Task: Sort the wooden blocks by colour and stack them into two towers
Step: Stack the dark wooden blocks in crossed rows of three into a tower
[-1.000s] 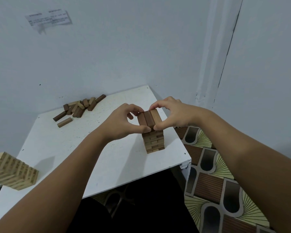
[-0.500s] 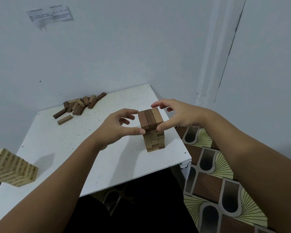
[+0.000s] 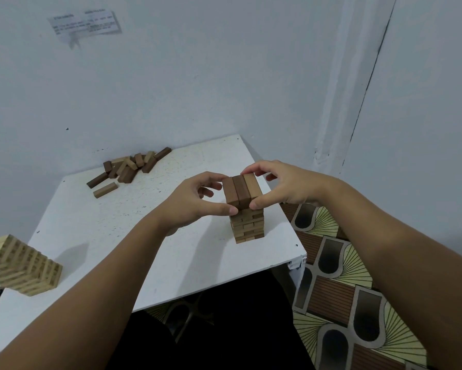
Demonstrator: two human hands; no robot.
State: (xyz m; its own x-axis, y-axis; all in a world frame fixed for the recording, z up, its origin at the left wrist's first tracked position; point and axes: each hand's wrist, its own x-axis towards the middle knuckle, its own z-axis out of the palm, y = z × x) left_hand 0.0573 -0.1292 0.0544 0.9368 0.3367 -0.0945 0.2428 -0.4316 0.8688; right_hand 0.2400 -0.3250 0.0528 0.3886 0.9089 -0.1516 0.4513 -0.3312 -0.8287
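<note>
1. The left hand (image 3: 195,201) has its thumb tip against the near end of the top layer of three dark blocks (image 3: 241,190) and its forefinger reaching round the far end, the other fingers loosely curled; it pinches the layer end to end on its left side.
2. The right hand (image 3: 283,186) mirrors it: thumb at the near end by the lightest of the three blocks, forefinger on the far top edge. Between them the two hands hold the layer squared up.
3. This layer sits on the dark-block tower (image 3: 248,222), which stands near the right front corner of the white table (image 3: 171,257). The step in hand looks like aligning the top layer, so pressure should be light and equal from both sides (an uneven push would probably slide the courses beneath).
4. Let go by opening the fingers outward, both hands together, without dragging across the block tops.
5. The next blocks lie in the loose pile (image 3: 129,168) at the table's far edge, against the wall, with dark and pale pieces mixed; pick out only the dark ones for this tower.
6. The pale-block tower (image 3: 19,265) stands at the left front, well apart from the dark one, and pale pieces belong there.
</note>
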